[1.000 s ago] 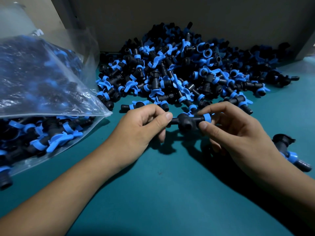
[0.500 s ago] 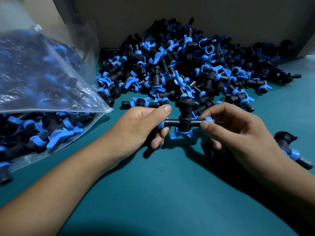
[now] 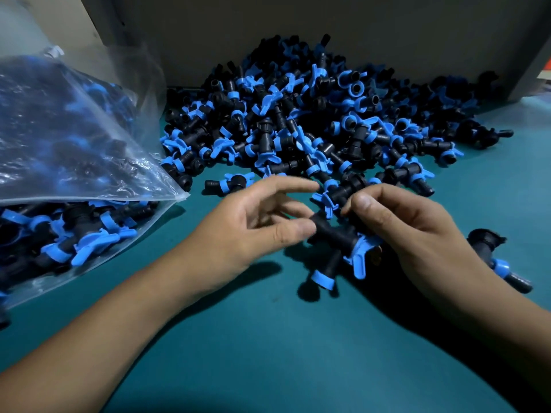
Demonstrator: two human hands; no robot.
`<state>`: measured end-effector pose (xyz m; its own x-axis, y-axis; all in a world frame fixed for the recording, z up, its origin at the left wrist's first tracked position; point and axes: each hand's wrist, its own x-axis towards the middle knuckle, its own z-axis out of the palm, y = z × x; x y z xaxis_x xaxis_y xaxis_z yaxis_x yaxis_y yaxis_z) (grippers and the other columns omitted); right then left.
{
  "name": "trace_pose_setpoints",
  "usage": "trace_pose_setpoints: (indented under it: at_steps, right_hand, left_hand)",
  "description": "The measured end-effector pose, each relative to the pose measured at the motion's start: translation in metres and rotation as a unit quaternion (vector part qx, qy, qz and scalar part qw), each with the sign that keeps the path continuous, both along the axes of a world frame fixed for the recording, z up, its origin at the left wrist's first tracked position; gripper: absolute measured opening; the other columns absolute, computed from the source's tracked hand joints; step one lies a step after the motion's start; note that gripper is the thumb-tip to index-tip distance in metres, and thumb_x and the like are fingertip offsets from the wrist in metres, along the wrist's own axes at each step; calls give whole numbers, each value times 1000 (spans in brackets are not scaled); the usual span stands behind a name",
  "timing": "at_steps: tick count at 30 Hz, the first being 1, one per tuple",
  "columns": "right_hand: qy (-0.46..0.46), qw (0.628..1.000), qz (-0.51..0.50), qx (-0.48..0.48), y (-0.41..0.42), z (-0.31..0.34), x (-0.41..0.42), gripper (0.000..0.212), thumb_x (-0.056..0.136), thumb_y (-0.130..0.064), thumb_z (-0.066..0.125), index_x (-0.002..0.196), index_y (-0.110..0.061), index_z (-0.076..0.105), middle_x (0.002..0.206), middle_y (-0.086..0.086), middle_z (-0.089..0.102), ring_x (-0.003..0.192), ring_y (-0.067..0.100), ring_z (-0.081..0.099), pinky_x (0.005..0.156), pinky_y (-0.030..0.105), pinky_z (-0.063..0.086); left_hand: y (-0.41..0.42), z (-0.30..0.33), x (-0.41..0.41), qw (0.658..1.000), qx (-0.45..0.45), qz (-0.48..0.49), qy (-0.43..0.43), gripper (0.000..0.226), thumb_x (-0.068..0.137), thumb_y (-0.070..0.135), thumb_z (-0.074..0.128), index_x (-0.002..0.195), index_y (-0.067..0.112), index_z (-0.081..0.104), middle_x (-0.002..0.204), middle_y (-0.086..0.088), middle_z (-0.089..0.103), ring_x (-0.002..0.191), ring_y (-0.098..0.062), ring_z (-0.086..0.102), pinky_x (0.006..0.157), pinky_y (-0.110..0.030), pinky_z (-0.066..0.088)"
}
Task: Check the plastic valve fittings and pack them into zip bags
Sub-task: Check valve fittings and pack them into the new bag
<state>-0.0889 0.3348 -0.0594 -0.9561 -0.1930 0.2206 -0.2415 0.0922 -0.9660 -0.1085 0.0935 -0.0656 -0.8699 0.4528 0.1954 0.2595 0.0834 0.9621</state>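
Observation:
A black valve fitting (image 3: pixel 335 235) with blue handle and blue collars hangs just above the teal table, near the front of the pile (image 3: pixel 313 120) of black-and-blue fittings. My right hand (image 3: pixel 417 231) grips its right side, fingers curled round it. My left hand (image 3: pixel 256 225) has its fingers spread and nearly straight; the thumb tip touches the fitting's black left end. On the left lies a clear zip bag (image 3: pixel 74 162), its mouth facing right, with several fittings inside.
One loose fitting (image 3: pixel 498 257) lies on the teal table (image 3: pixel 268 353) to the right of my right hand. A grey wall (image 3: pixel 298 25) stands behind the pile. A second clear bag edge (image 3: pixel 143 73) rises behind the filled bag.
The fitting has been turned in my hands, its blue handle now pointing down-right. My left hand has let go of its end and opened its fingers. My right hand keeps hold.

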Motion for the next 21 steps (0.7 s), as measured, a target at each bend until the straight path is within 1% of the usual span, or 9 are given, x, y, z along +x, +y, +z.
trace_pose_setpoints:
  at_steps: [3,5,7,9,11,13,14,18,21]
  right_hand:
    - [13,1000,19,19,-2,1,1,31,95,-41,63,100,-12,74,88,19,66,81,24,57,73,34,46]
    - [14,1000,28,3,-3,-1,1,29,95,-38,65,107,-14,74,83,12,65,73,23,55,65,29,48]
    - [6,999,40,-30,-4,-2,1,28,98,-34,70,115,-12,69,81,6,61,64,21,53,59,24,48]
    - [-7,998,63,-30,-3,-3,1,32,95,-32,72,118,-11,64,82,7,61,64,19,56,61,26,51]
    - [-1,996,82,23,-2,-4,3,31,94,-32,75,117,-16,62,88,7,65,72,19,61,67,35,54]
    - [42,988,75,130,-3,-6,7,25,98,-40,71,114,-25,60,88,5,67,76,26,62,72,51,54]
    - [64,979,69,179,-3,-5,9,24,96,-44,70,110,-29,58,86,5,67,75,28,62,73,54,53]
    - [93,966,76,230,-5,0,15,30,94,-55,69,103,-29,58,81,-2,69,70,22,62,68,46,51]
    - [97,963,94,235,-8,0,18,36,94,-58,68,101,-25,57,76,1,66,62,18,56,60,38,48]
  left_hand:
    - [7,-4,5,996,-77,-39,17,31,89,36,79,118,29,69,101,0,73,90,-16,65,85,-40,55]
    - [10,-7,7,991,-122,-36,48,29,90,46,74,112,29,66,97,3,73,90,-19,68,88,-44,57]
    - [12,-7,8,987,-133,1,90,28,94,49,68,108,26,63,90,5,69,85,-21,65,81,-44,55]
    - [11,-5,8,987,-112,31,109,25,98,49,62,105,25,60,85,10,64,78,-14,58,74,-37,49]
    - [9,-3,9,982,-122,49,132,27,102,51,56,105,24,57,82,9,60,75,-11,54,69,-32,44]
    - [9,-3,11,973,-149,67,165,31,105,52,50,102,21,55,79,-1,56,72,-17,52,67,-36,44]
    - [10,-2,13,966,-160,83,186,33,106,51,47,97,20,53,74,-3,53,68,-18,50,64,-35,42]
    - [16,0,17,937,-175,174,247,48,108,48,42,71,17,43,57,-1,42,53,-19,43,50,-34,34]
    - [18,1,19,928,-153,221,259,53,106,45,47,64,15,38,54,1,36,48,-13,35,47,-34,30]
